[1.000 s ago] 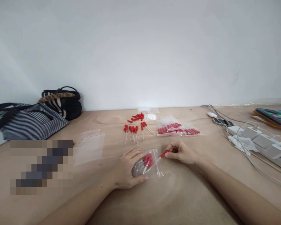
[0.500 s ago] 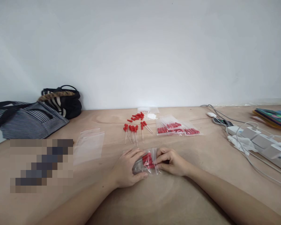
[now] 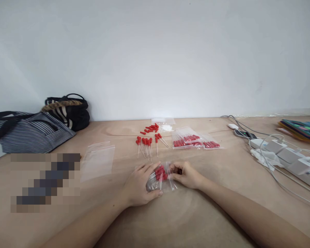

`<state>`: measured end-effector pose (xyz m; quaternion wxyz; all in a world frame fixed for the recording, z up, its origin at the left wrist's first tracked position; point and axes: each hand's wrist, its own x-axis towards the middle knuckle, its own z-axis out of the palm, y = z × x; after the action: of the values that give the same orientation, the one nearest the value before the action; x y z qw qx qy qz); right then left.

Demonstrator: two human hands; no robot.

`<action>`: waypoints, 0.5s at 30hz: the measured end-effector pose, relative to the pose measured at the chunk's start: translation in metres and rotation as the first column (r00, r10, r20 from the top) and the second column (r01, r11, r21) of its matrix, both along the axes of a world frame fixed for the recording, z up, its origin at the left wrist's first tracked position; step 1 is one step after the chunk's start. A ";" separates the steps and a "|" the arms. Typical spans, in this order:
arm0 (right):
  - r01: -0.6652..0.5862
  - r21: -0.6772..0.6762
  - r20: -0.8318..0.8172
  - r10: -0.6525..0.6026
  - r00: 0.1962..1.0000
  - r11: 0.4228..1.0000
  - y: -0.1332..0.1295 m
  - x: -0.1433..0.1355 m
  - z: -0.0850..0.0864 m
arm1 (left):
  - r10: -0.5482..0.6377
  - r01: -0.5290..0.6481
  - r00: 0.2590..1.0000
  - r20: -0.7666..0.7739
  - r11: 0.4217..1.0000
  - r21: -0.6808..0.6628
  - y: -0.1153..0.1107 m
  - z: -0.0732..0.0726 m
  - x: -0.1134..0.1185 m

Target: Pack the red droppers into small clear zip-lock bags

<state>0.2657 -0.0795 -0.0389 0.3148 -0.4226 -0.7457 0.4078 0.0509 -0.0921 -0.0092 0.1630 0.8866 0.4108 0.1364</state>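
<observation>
A clear zip bag with several red-bulbed droppers in it lies on the table in front of me. My left hand rests on the bag's left part, fingers spread and thumb along the near edge. At the bag's right end, my right hand pinches the plastic near the zip strip, its fingertips by the red bulbs. Beyond the hands lie loose droppers, with separate red bulbs farther back. Filled bags of droppers lie to the back right.
Flat clear bags lie on the wooden table at left. A striped bag and a black bag stand at far left. Cables and white chargers occupy the right, with colourful flat items behind.
My right hand has shifted slightly left and away from me along the bag's end. The red bulbs inside have bunched closer together. My left hand stays nearly in place.
</observation>
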 end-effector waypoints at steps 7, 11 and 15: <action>0.033 0.026 0.005 -0.033 0.999 0.999 -0.001 -0.010 0.005 | -0.001 0.001 1.000 0.007 1.000 0.011 -0.001 0.003 0.000; 0.022 -0.067 -0.048 -0.025 0.999 0.998 0.004 -0.006 0.002 | 0.036 -0.036 0.998 -0.048 0.999 -0.005 -0.001 0.000 -0.001; -0.142 -0.142 0.052 0.151 0.987 0.980 0.023 0.009 0.011 | 0.035 -0.036 0.996 -0.083 0.999 -0.009 0.001 0.000 -0.002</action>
<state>0.2748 -0.0569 -0.0279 0.2303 -0.4000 -0.7542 0.4670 0.0494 -0.0914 -0.0093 0.1480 0.8832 0.4336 0.1003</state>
